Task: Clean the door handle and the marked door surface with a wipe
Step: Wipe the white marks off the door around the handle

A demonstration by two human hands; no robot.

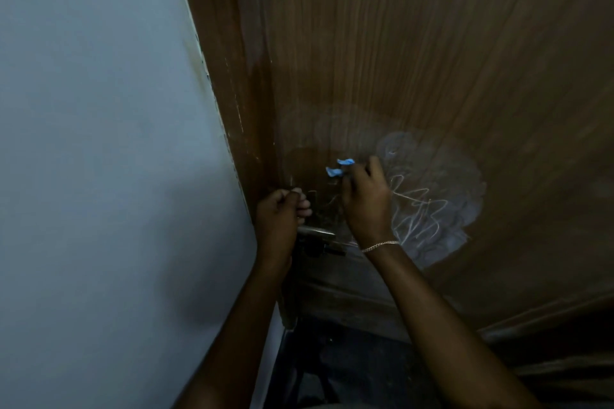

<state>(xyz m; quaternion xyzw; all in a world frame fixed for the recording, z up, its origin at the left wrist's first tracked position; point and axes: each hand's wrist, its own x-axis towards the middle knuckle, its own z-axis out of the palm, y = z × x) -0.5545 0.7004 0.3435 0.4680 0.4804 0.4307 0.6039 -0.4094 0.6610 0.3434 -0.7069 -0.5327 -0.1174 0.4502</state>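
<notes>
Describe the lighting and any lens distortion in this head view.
Head view: dim overall, with both hands, left hand and right hand, in deep shade; the metal door handle catches a faint glint; white scribbles and blue wipe stand out; wide-angle bending tilts the door edge and wall.

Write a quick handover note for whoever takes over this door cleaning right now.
Left hand: closed, at the door edge just above the metal door handle.
Right hand: pinching a blue wipe against the door.
Done: nothing clearly clean yet.
Left: white scribbles and a chalky smear remain right of the hand; whether the handle is wiped cannot be told.
</notes>
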